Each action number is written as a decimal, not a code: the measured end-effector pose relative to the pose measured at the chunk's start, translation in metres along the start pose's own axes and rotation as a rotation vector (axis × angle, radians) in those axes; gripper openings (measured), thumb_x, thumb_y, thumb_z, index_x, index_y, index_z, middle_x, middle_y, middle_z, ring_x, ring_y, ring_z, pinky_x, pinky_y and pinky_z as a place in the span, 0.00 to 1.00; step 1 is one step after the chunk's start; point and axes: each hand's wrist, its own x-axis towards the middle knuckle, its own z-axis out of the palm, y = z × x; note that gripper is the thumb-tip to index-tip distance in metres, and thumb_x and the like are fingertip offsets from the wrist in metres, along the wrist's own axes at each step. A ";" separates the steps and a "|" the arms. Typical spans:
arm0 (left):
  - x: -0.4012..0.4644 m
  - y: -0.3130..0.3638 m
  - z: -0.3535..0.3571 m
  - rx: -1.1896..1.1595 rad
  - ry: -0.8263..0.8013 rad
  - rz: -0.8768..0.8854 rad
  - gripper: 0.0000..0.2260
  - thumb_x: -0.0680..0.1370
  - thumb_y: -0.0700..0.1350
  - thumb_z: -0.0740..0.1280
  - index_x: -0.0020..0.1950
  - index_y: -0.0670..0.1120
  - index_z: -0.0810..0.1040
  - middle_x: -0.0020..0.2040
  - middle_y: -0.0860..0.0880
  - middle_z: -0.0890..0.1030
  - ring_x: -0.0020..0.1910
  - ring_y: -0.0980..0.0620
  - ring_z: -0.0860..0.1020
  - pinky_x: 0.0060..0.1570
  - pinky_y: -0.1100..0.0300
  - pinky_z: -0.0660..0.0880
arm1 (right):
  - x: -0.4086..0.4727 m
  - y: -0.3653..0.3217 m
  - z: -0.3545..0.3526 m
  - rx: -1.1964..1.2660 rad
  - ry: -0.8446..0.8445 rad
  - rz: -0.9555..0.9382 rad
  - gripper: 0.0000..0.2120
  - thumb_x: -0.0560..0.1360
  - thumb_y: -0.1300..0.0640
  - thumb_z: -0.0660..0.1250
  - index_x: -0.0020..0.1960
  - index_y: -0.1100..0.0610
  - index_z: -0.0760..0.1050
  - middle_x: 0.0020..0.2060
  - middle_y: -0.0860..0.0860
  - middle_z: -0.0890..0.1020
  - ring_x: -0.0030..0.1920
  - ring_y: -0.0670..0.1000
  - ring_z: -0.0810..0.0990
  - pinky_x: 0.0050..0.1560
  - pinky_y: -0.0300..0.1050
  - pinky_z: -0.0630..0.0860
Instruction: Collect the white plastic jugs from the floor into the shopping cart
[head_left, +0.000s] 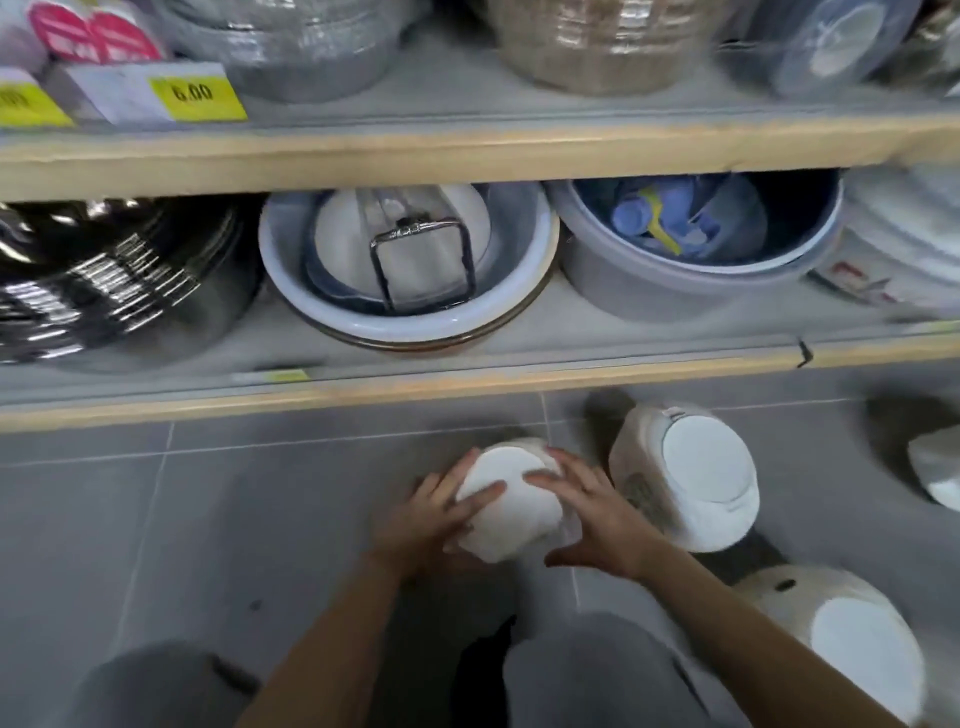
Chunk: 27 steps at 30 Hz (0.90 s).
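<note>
A white plastic jug (511, 512) stands on the grey tiled floor in front of the shelf, seen from above by its round lid. My left hand (431, 514) wraps its left side and my right hand (592, 512) lies on its right side and top, fingers spread. Just to the right stands a second white jug (691, 478), and a third jug (852, 639) sits at the lower right by my right forearm. Part of another white object (937, 470) shows at the right edge. No shopping cart is in view.
A low wooden-edged shelf (467, 384) runs across just behind the jugs, holding stacked basins (410, 322), a grey tub (696, 260) and steel pots (114, 280). A higher shelf carries baskets and yellow price tags (197, 96). My knees (156, 686) fill the bottom of the view.
</note>
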 end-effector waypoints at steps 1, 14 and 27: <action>-0.003 -0.004 -0.002 -0.042 -0.009 -0.025 0.35 0.70 0.66 0.57 0.75 0.63 0.50 0.77 0.43 0.56 0.62 0.38 0.74 0.45 0.44 0.80 | -0.004 -0.001 0.003 -0.020 0.010 0.007 0.42 0.66 0.35 0.69 0.72 0.34 0.48 0.75 0.44 0.49 0.75 0.52 0.50 0.74 0.58 0.57; 0.002 -0.010 0.023 -0.446 0.000 -0.195 0.43 0.64 0.70 0.64 0.68 0.73 0.39 0.72 0.44 0.56 0.65 0.36 0.69 0.64 0.44 0.71 | 0.022 0.012 0.027 0.221 0.159 0.021 0.49 0.57 0.39 0.77 0.69 0.34 0.52 0.71 0.49 0.55 0.70 0.52 0.59 0.71 0.48 0.65; -0.045 0.009 -0.221 -0.797 0.249 -0.210 0.32 0.68 0.65 0.65 0.69 0.68 0.56 0.68 0.51 0.66 0.65 0.56 0.66 0.65 0.68 0.62 | 0.017 -0.146 -0.200 0.523 0.062 0.123 0.43 0.50 0.43 0.79 0.60 0.27 0.64 0.61 0.42 0.67 0.63 0.43 0.68 0.62 0.38 0.68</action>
